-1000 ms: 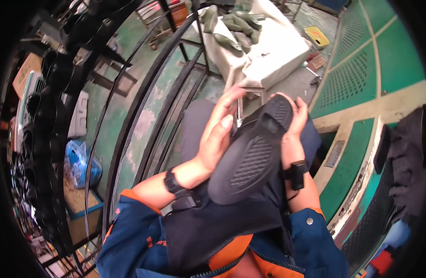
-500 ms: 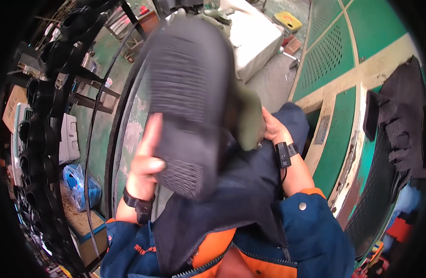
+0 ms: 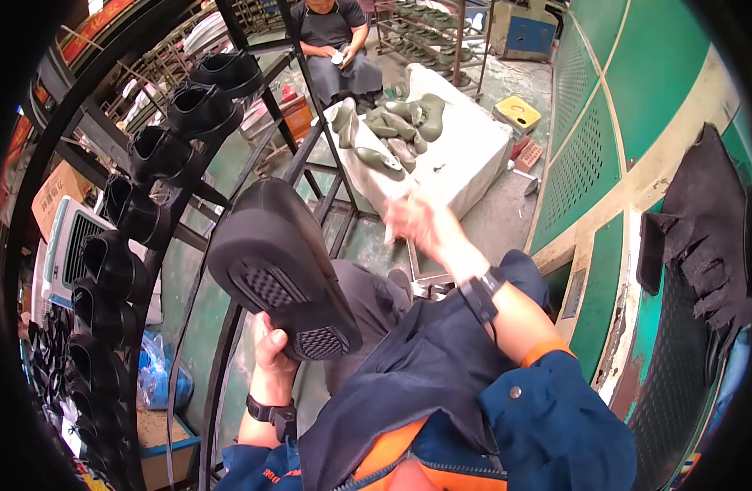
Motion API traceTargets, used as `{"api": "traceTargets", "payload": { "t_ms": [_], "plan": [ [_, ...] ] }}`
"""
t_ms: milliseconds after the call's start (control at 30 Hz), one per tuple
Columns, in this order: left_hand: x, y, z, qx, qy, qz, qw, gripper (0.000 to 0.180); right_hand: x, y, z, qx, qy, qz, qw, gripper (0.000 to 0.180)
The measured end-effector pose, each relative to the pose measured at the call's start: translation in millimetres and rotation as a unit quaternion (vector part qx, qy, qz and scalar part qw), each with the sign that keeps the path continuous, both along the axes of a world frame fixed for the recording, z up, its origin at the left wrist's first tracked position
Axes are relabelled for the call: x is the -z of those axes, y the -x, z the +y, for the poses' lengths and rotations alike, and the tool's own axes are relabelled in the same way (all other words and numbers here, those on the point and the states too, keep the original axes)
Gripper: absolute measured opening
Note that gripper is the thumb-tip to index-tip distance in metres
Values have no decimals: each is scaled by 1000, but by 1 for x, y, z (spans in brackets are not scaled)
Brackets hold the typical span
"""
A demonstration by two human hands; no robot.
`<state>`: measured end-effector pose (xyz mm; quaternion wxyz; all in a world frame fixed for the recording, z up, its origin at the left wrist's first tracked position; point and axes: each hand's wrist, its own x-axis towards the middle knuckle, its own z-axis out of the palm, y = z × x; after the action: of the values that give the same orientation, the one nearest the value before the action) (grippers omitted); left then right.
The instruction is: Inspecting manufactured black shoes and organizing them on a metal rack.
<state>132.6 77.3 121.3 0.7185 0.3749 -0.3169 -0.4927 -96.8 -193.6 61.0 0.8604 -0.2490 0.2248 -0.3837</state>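
Observation:
A black shoe [image 3: 279,245] is tilted up at the left with its ridged sole turned toward me. My left hand [image 3: 271,352] is closed around its heel end, thumb against the sole's edge. My right hand [image 3: 429,229] reaches forward near the front edge of a white-covered table [image 3: 466,176]; motion smears its fingers, and I see no large thing in it. Several green shoe lasts [image 3: 392,127] lie in a heap on that table, beyond the right hand.
Black shoes [image 3: 159,155] line a dark metal rack along my left. Green perforated panels [image 3: 584,168] stand at the right, with dark cloth [image 3: 707,221] hanging nearby. Beyond the table sits another person [image 3: 331,49]. A yellow container [image 3: 517,113] is on the floor.
My right hand has left the green last it was on beside the shoe and moved forward toward the table. The shoe in my left hand has gone lower and left. More of the table shows.

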Motion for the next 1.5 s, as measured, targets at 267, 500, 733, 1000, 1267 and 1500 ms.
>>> {"api": "traceTargets", "payload": {
  "t_ms": [267, 500, 733, 1000, 1267, 1500],
  "plan": [
    [-32, -7, -52, 12, 115, -658, 744, 92, -37, 29, 94, -262, -38, -39, 964, 72],
    [-13, 68, -50, -24, 110, -629, 770, 55, -45, 6, 115, -58, 118, 99, 986, 72],
    [-13, 66, -45, -25, 184, -595, 782, 42, -54, 3, 114, -80, 179, 18, 980, 76],
    [-13, 71, -34, 1, 174, -571, 802, 35, -14, 37, 98, -105, 123, 113, 980, 67],
    [-21, 70, -19, -3, 178, -566, 805, 40, 8, 60, 67, -113, 114, 93, 983, 53],
    [-20, 58, -19, -28, 161, -580, 798, 40, 15, 58, 70, -105, 90, 112, 984, 48]
  ]
}}
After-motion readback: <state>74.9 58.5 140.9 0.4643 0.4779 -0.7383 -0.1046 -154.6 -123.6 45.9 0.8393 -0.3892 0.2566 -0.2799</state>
